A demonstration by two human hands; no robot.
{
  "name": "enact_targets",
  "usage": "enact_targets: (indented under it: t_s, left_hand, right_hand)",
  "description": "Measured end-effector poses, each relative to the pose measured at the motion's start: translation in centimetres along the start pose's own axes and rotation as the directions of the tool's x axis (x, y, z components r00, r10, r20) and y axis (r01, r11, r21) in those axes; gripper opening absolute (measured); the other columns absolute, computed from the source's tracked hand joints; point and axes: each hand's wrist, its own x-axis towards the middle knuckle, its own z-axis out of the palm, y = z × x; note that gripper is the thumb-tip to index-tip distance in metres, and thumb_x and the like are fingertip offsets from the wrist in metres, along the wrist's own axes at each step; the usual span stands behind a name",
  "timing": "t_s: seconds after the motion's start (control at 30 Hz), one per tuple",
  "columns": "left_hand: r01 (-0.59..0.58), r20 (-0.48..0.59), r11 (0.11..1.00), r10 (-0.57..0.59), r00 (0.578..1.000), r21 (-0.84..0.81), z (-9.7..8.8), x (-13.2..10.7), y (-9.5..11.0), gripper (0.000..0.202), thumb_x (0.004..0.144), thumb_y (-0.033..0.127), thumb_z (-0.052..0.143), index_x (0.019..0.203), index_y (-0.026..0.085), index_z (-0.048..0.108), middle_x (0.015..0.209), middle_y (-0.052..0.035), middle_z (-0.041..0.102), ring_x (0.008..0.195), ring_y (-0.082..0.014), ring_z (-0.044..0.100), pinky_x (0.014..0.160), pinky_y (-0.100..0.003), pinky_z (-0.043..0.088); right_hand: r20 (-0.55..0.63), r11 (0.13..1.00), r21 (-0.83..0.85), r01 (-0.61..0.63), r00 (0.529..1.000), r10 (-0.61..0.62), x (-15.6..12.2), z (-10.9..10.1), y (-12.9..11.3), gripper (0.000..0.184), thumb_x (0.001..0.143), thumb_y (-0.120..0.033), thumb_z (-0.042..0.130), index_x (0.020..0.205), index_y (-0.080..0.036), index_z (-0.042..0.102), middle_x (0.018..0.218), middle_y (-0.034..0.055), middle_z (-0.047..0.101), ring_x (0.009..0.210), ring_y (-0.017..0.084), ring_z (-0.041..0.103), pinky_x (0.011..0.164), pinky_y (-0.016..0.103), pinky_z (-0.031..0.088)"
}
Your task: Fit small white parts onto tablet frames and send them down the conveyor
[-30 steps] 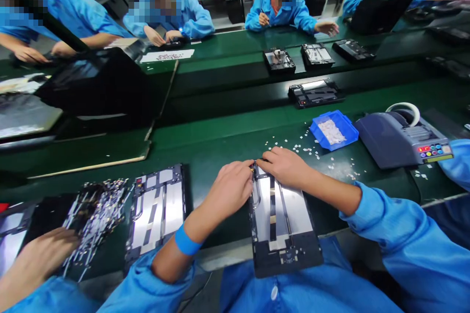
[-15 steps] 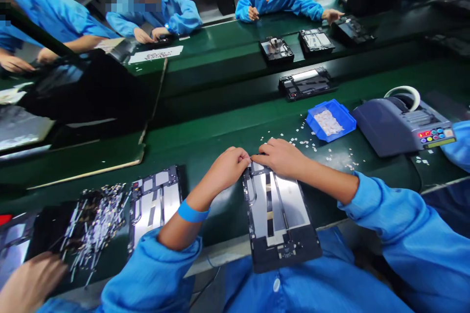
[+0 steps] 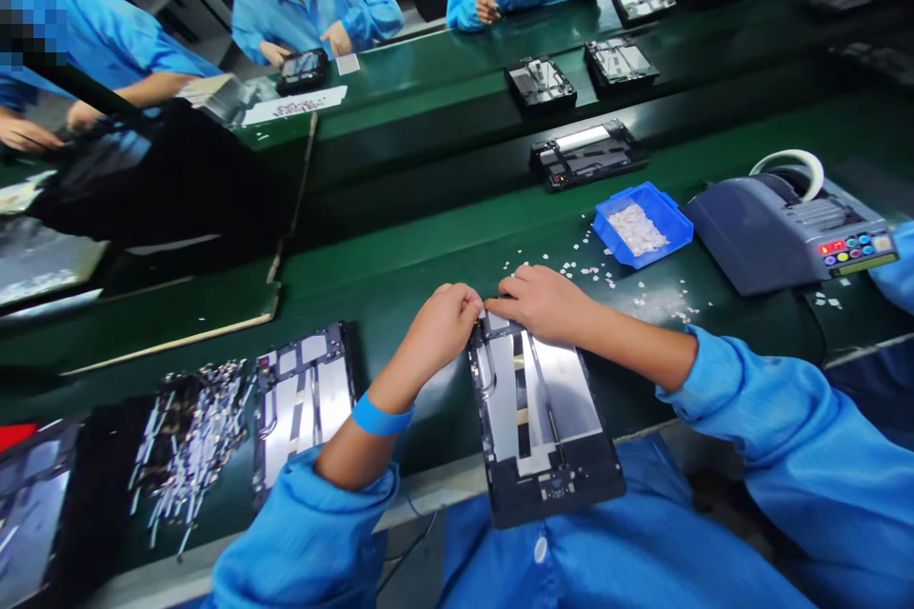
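A tablet with its inner parts bare (image 3: 549,409) lies in front of me, its near end over the table edge. At its far left corner, my left hand (image 3: 444,328) has thumb and fingers pinched together; whatever is between them is hidden. My right hand (image 3: 539,303) rests over the far edge, index finger reaching to the same corner and touching close to the left fingertips. Its other fingers are curled and its thumb is out of sight. Left of my left forearm lies a second bare tablet (image 3: 306,390).
A pile of thin flex-cable strips (image 3: 196,447) lies at left. Ahead on the right are a blue tray (image 3: 646,252) of white bits, scattered scraps and a tape dispenser (image 3: 778,228). Another tablet (image 3: 589,154) lies beyond. Co-workers in blue sit across the bench.
My hands stay at the tablet's corner with hardly any shift. Across the bench, a co-worker has lifted a tablet. Another person's hand at lower left has gone from view.
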Motion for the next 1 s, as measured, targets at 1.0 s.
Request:
enact_targets:
  t_s: [1.0]
  left_hand:
    - [-0.004,-0.234,0.894,0.121,0.965,0.447,2.5,-5.5,0.2,0.032,0.101,0.026,0.053,0.13,0.022,0.068,0.122,-0.0121,0.07,0.104,-0.0315,0.062,0.084,-0.044,0.045]
  right_hand:
    - [0.007,0.999,-0.044,0.025,1.0,-0.025,0.0,-0.3,-0.2,0.039,0.107,-0.019,0.045,0.143,-0.022,0.059,0.102,0.0085,0.067,0.089,0.024,0.046,0.075,0.036,0.03]
